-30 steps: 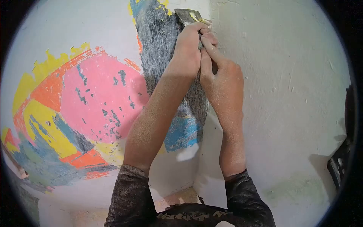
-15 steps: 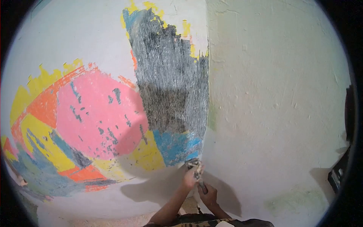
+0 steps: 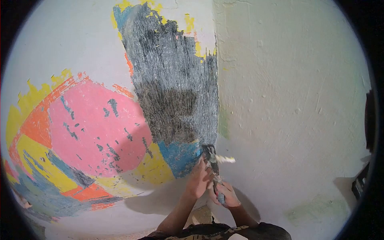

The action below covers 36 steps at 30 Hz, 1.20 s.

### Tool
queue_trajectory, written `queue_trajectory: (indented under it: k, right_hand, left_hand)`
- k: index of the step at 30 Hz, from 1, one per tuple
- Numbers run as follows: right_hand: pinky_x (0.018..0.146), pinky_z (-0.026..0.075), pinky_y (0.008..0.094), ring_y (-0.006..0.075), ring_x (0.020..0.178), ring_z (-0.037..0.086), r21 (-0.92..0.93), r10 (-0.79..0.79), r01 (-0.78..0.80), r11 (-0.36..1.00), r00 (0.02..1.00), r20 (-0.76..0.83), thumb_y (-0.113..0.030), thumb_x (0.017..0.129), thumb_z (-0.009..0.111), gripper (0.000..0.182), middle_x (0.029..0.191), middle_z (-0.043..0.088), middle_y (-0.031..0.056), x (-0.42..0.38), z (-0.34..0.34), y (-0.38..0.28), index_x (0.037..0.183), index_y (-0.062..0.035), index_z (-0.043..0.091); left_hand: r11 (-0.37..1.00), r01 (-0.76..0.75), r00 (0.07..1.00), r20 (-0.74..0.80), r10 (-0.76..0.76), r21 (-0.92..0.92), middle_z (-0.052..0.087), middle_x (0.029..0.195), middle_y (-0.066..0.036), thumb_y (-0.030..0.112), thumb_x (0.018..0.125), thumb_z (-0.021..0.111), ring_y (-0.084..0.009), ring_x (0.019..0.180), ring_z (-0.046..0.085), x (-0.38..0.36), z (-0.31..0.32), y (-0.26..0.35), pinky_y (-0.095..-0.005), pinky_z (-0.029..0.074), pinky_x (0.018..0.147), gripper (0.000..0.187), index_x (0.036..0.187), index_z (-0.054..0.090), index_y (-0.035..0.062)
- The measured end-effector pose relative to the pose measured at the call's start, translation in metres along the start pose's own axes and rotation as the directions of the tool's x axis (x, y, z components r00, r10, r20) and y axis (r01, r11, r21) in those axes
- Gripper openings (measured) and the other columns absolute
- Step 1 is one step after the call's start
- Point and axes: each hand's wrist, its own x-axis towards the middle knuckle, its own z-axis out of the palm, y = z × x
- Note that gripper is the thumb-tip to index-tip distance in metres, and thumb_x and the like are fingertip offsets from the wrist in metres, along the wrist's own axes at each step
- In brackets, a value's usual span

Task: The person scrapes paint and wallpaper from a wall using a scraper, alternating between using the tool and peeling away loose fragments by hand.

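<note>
A paint scraper (image 3: 210,154) is in both of my hands, its flat blade up against the wall near the corner. My right hand (image 3: 229,195) is wrapped round the handle low down. Higher up, my left hand (image 3: 198,180) presses its closed fingers against the scraper's shaft just below the blade. Beside the blade lies a blue painted patch (image 3: 176,156), with a dark grey scraped area (image 3: 176,92) above it. A pale, blurred curl of paint (image 3: 226,159) shows right of the blade.
The painted wall also carries a large pink shape (image 3: 94,128) bordered by orange and yellow. A whitish wall (image 3: 288,100) meets it at the corner on my right. A dark object (image 3: 360,182) stands at the far right edge.
The scraper and both hands have moved up the wall, from the blue patch's lower edge to near its top. The view has shifted slightly, and the pale curl has appeared.
</note>
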Motion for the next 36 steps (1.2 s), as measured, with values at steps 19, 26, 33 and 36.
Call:
queue_trajectory:
  k: [19,26,33,36]
  right_hand:
    - [0.039,0.037,0.0241,0.0116,0.045,0.047,0.043,-0.066,0.066,0.997,0.998,-0.019,-0.043,0.096,0.039,0.044,0.071,0.055,0.0076,0.042,-0.006,-0.004,0.110,-0.0019,0.047]
    - [0.037,0.036,0.0223,0.0085,0.042,0.044,-0.026,-0.248,0.247,0.969,0.967,-0.052,-0.034,0.097,0.040,0.040,0.073,0.056,0.0071,0.079,0.040,-0.066,0.117,-0.0004,0.046]
    - [0.034,0.028,0.0177,0.0025,0.037,0.034,0.056,-0.356,0.367,0.929,0.923,-0.143,-0.027,0.098,0.037,0.033,0.065,0.053,0.0021,0.092,0.066,-0.085,0.114,-0.0005,0.051]
    - [0.036,0.026,0.0179,0.0018,0.041,0.035,0.089,-0.342,0.352,0.932,0.933,-0.109,-0.028,0.096,0.042,0.035,0.066,0.051,-0.0019,0.104,0.063,-0.092,0.119,-0.0032,0.050]
  left_hand:
    - [0.787,-0.115,0.964,-0.125,0.236,0.606,0.061,0.097,-0.009,0.031,0.097,0.046,-0.0164,0.085,0.058,0.021,0.061,0.035,-0.0310,0.048,0.075,0.044,0.126,0.047,-0.0012]
    - [0.675,-0.364,0.878,-0.007,0.479,0.643,0.047,0.063,0.001,0.030,0.097,0.045,-0.0062,0.048,0.043,0.065,0.130,0.106,-0.0230,0.038,0.045,0.038,0.112,0.054,-0.0032]
    - [0.738,-0.342,0.897,-0.033,0.441,0.582,0.039,0.058,0.005,0.029,0.098,0.044,-0.0035,0.045,0.039,0.073,0.152,0.120,-0.0214,0.035,0.040,0.033,0.105,0.055,-0.0010]
    - [0.699,-0.401,0.875,0.021,0.484,0.592,0.039,0.061,0.004,0.032,0.096,0.049,-0.0036,0.046,0.037,0.082,0.153,0.126,-0.0204,0.032,0.038,0.035,0.104,0.054,-0.0012]
